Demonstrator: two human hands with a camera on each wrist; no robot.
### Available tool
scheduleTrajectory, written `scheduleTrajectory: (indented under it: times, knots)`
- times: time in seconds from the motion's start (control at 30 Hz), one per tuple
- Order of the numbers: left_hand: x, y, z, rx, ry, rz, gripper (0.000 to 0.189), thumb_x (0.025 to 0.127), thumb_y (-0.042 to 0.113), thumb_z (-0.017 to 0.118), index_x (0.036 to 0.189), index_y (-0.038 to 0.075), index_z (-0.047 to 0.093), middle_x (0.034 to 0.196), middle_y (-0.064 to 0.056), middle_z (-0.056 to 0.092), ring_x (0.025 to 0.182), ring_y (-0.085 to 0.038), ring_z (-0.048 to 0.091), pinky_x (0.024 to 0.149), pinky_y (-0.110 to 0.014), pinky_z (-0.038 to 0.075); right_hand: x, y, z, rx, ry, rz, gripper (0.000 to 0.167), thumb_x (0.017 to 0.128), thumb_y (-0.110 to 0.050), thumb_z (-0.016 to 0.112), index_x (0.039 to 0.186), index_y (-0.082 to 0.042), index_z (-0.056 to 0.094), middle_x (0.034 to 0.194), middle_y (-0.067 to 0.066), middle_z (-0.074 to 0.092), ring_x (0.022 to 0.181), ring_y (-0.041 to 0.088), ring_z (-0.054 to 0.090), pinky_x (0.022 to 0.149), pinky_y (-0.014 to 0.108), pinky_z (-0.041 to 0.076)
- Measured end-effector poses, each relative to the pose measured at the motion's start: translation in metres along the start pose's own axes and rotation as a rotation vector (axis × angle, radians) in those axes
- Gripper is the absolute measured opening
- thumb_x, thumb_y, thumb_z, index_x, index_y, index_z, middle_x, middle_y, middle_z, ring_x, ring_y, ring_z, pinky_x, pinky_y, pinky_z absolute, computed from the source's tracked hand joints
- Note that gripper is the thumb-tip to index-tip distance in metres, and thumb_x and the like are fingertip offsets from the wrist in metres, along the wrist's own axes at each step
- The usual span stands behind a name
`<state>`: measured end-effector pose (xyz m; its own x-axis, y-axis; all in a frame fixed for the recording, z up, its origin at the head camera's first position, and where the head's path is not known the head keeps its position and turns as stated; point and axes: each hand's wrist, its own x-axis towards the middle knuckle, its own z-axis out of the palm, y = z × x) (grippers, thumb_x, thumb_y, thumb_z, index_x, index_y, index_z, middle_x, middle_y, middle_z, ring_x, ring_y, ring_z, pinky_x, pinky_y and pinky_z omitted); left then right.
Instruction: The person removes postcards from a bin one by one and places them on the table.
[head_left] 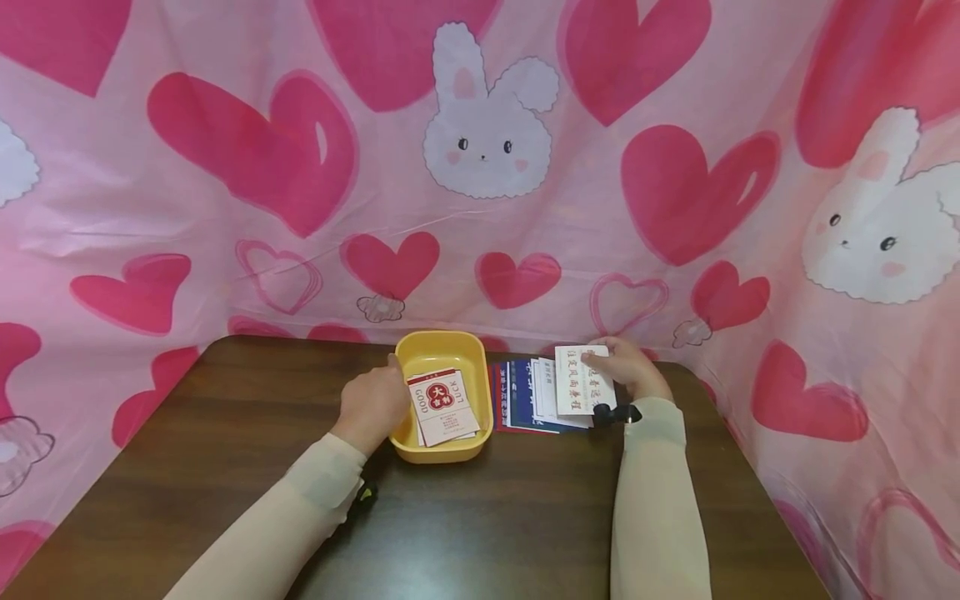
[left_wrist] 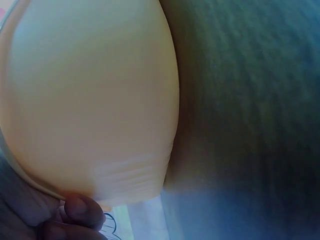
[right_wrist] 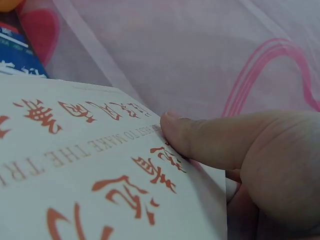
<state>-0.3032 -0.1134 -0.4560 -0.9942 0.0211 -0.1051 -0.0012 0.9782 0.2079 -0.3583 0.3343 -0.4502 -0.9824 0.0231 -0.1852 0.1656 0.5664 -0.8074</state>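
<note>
My left hand grips the left rim of a yellow plastic tray; the left wrist view shows its curled fingers at the tray's edge. Inside the tray lies a small pile of cards, the top one white with a red emblem and "GOOD LUCK". My right hand pinches a white card with red-brown writing, thumb on top, as the right wrist view shows. Just left of that card, blue, white and red cards lie overlapped in a row on the table.
A dark wooden table carries everything. Behind it and along both sides hangs a pink curtain with hearts and rabbit faces, close to the table's far edge.
</note>
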Motion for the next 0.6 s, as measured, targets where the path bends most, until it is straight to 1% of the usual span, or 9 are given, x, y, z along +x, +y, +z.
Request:
scheduleTrajectory:
  times: [0.1, 0.13, 0.23, 0.37, 0.47, 0.53, 0.6]
  knots:
    - [0.0, 0.0, 0.001, 0.009, 0.006, 0.005, 0.073, 0.112, 0.031, 0.058, 0.173, -0.006, 0.038, 0.11, -0.02, 0.078, 0.082, -0.034, 0.069, 0.073, -0.05, 0.067, 0.004, 0.005, 0.003, -0.006, -0.008, 0.022, 0.047, 0.108, -0.027, 0.077, 0.146, -0.001, 0.066, 0.112, 0.009, 0.076, 0.09, 0.018, 0.073, 0.079, 0.029, 0.062]
    - [0.0, 0.0, 0.001, 0.01, 0.007, 0.006, 0.073, 0.112, 0.031, 0.058, 0.173, -0.006, 0.037, 0.111, -0.02, 0.078, 0.082, -0.034, 0.069, 0.073, -0.051, 0.067, 0.004, 0.006, 0.004, -0.011, -0.004, 0.035, 0.047, 0.108, -0.029, 0.077, 0.146, -0.004, 0.066, 0.114, 0.009, 0.075, 0.092, 0.019, 0.072, 0.08, 0.03, 0.062]
    - [0.0, 0.0, 0.002, 0.014, 0.014, 0.003, 0.074, 0.112, 0.031, 0.06, 0.173, -0.006, 0.038, 0.111, -0.02, 0.078, 0.082, -0.034, 0.069, 0.074, -0.05, 0.068, 0.005, 0.007, 0.007, -0.022, -0.019, 0.036, 0.048, 0.108, -0.031, 0.077, 0.146, -0.005, 0.067, 0.12, 0.011, 0.074, 0.101, 0.022, 0.07, 0.086, 0.032, 0.059]
    - [-0.001, 0.0, 0.001, 0.016, 0.02, 0.004, 0.074, 0.112, 0.031, 0.06, 0.172, -0.006, 0.038, 0.113, -0.021, 0.079, 0.084, -0.034, 0.07, 0.076, -0.052, 0.068, 0.007, 0.008, 0.013, -0.009, -0.043, 0.029, 0.047, 0.108, -0.031, 0.078, 0.145, -0.003, 0.068, 0.121, 0.012, 0.074, 0.107, 0.025, 0.069, 0.09, 0.034, 0.057]
    - [-0.001, 0.0, 0.001, 0.016, 0.023, 0.007, 0.073, 0.112, 0.031, 0.058, 0.172, -0.006, 0.039, 0.115, -0.022, 0.079, 0.085, -0.035, 0.071, 0.077, -0.053, 0.068, 0.007, 0.007, 0.017, -0.002, -0.046, 0.059, 0.047, 0.107, -0.032, 0.079, 0.144, -0.005, 0.069, 0.121, 0.012, 0.075, 0.107, 0.026, 0.069, 0.088, 0.034, 0.058]
    - [-0.001, -0.001, 0.001, 0.015, 0.024, 0.009, 0.072, 0.112, 0.031, 0.058, 0.172, -0.006, 0.039, 0.115, -0.022, 0.079, 0.085, -0.036, 0.071, 0.078, -0.054, 0.068, 0.008, 0.008, 0.019, -0.011, -0.048, 0.087, 0.047, 0.106, -0.034, 0.081, 0.143, -0.007, 0.069, 0.12, 0.012, 0.077, 0.105, 0.026, 0.071, 0.087, 0.034, 0.059]
    - [-0.001, -0.001, 0.001, 0.013, 0.023, 0.009, 0.073, 0.112, 0.031, 0.058, 0.172, -0.006, 0.039, 0.116, -0.022, 0.079, 0.085, -0.035, 0.07, 0.078, -0.053, 0.068, 0.011, 0.009, 0.02, -0.061, -0.038, 0.095, 0.049, 0.105, -0.035, 0.082, 0.143, -0.008, 0.07, 0.122, 0.013, 0.076, 0.109, 0.028, 0.071, 0.092, 0.039, 0.06]
